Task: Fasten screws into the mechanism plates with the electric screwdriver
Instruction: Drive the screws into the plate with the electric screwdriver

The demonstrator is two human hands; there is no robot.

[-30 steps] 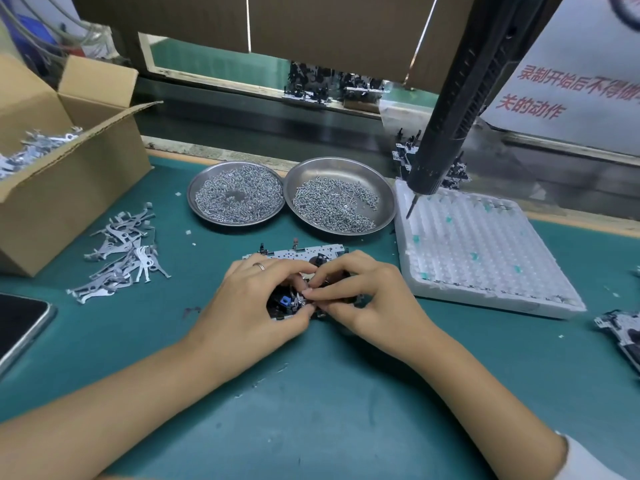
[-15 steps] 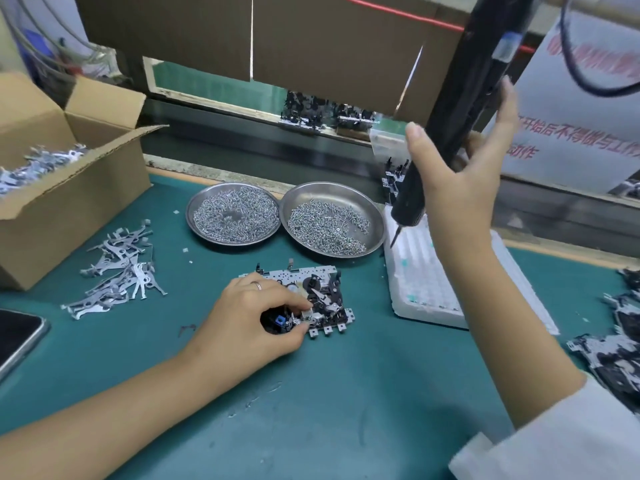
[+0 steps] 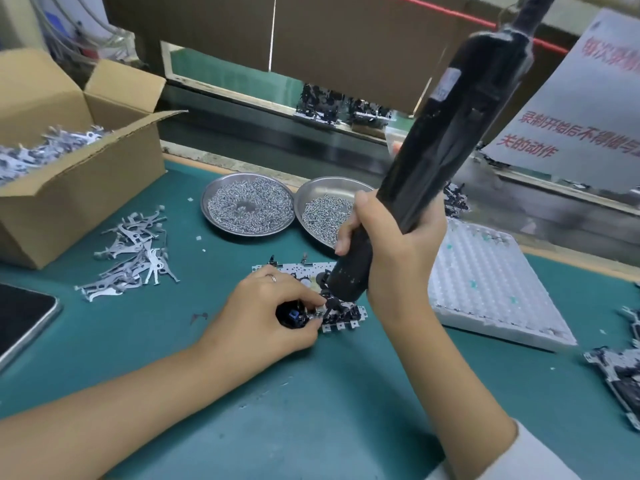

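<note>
A metal mechanism plate (image 3: 341, 322) with black parts lies on the green mat at the centre. My left hand (image 3: 268, 311) holds its left end down, fingers curled over a black part with a blue piece. My right hand (image 3: 394, 251) grips the lower barrel of the black electric screwdriver (image 3: 446, 140), which hangs from above and leans to the right. The screwdriver's nose is down on the plate just right of my left fingertips; its bit is hidden. Two steel dishes of screws (image 3: 247, 206) (image 3: 320, 216) stand behind the plate.
An open cardboard box (image 3: 79, 168) of metal levers stands at the left, with loose levers (image 3: 135, 254) beside it. A white foam tray (image 3: 485, 285) lies at the right. More mechanism plates (image 3: 620, 379) sit at the right edge. A dark phone (image 3: 20, 317) is at the far left.
My right hand left the plate, rose to the hanging screwdriver, closed round it and brought it down onto the plate. My left hand stayed on the plate.
</note>
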